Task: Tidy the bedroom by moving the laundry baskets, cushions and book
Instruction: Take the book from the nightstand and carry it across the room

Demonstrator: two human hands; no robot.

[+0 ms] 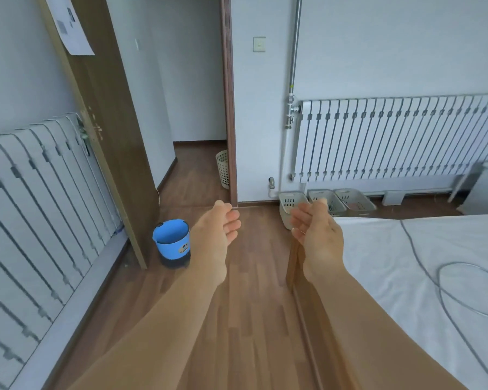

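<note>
Nothing is held by either hand; the left hand [221, 229] is stretched forward over the wooden floor [245, 319] with its palm turned inward and its fingers loosely curled, and the right hand [317, 237] is raised opposite it, palm facing left, fingers relaxed and slightly bent; the two hands are kept apart, with bare floor seen between them. Just beyond the right hand, three pale laundry baskets [328, 202] are lined up side by side on the floor against the far wall, under the long white radiator [392, 139]; the leftmost one is partly hidden by the right fingers; something pinkish is seen inside the rightmost one, but what it is cannot be told, and the contents of the other two cannot be made out. A fourth pale basket [222, 168] is stood upright farther off, in the hallway past the open door [102, 114], half hidden by the door frame; its inside is not visible. To the left of the left hand, a blue bucket [172, 242] is set on the floor near the door's edge; its visible inside shows only blue wall. At the right, a bed [420, 263] covered in white is seen, with a grey cable [445, 291] looped across it; another radiator [37, 198] is fixed at the near left.
</note>
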